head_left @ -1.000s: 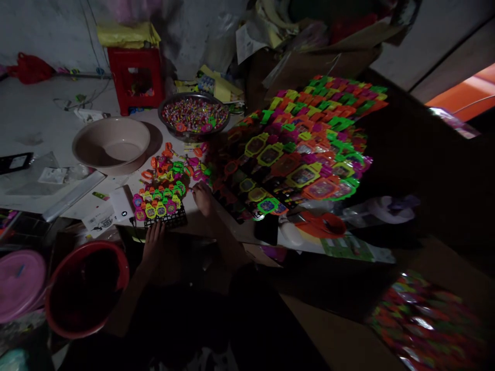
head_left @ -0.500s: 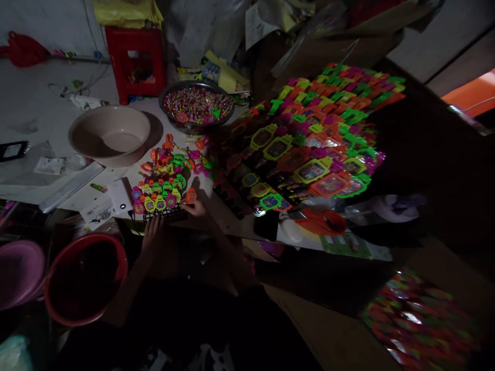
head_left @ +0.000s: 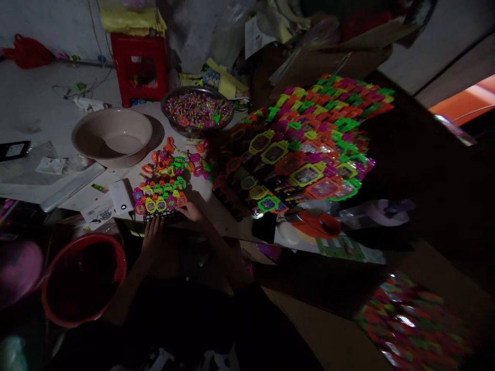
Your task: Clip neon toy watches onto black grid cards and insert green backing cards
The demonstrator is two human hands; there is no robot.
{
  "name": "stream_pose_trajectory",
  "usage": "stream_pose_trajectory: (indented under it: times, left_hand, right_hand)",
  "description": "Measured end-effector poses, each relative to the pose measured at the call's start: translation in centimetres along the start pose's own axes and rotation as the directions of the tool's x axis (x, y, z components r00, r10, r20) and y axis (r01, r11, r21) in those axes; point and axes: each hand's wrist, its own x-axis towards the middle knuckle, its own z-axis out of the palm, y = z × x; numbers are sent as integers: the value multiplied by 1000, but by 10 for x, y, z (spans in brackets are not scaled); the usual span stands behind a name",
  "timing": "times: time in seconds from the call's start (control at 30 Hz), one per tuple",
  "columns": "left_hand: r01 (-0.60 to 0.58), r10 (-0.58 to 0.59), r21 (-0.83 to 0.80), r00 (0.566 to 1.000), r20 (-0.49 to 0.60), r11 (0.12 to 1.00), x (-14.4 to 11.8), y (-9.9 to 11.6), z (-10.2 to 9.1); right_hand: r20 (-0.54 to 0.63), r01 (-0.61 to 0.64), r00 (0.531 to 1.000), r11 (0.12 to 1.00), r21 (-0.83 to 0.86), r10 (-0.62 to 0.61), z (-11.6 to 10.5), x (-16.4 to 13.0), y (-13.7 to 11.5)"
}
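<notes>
Rows of small, brightly coloured toy watches (head_left: 161,205) sit on a black gridded card or rack (head_left: 170,216) at the table's front edge. My left hand (head_left: 153,232) lies against the near edge of this rack with its fingers stretched out, holding nothing. At the right end of the front row, the fingers of my right hand (head_left: 192,212) pinch an orange toy watch (head_left: 181,199). Behind the rows is a loose pile of toy watches (head_left: 174,161) in orange, green, pink and yellow. A white box-like device (head_left: 121,197) with a cable stands left of the rack.
Behind are a beige basin (head_left: 112,136) and a metal bowl (head_left: 197,109) full of small colourful pieces. Large stacks of carded toy watches (head_left: 309,149) rise at right. A red stool (head_left: 139,69) stands at the back; a red bucket (head_left: 84,278) is below the table at left.
My right hand has moved slightly left, bringing the orange toy watch from beside the rows to the right end of the front row. My left hand stays at the rack's edge.
</notes>
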Motion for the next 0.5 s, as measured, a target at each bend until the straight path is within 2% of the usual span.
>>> stream_pose_trajectory:
  times: [0.23, 0.33, 0.37, 0.43, 0.5]
  left_hand:
    - [18, -16, 36, 999, -46, 999, 0, 2, 3]
    - [-2, 5, 50, 998, -60, 999, -1, 0, 5]
    - [-13, 16, 54, 998, -62, 998, -1, 0, 5]
    - [-29, 33, 59, 997, -67, 998, -2, 0, 4]
    - [-30, 35, 69, 997, -71, 997, -2, 0, 4]
  right_hand:
    - [-3, 24, 1000, 1000, -18, -24, 6, 4, 1]
    - [54, 47, 997, 999, -15, -46, -4, 8, 9]
    - [36, 43, 998, 999, -31, -42, -11, 9, 11]
    - [-128, 6, 992, 994, -108, -20, -27, 11, 14]
    - [-359, -55, 933, 975, -215, -26, -44, 14, 13]
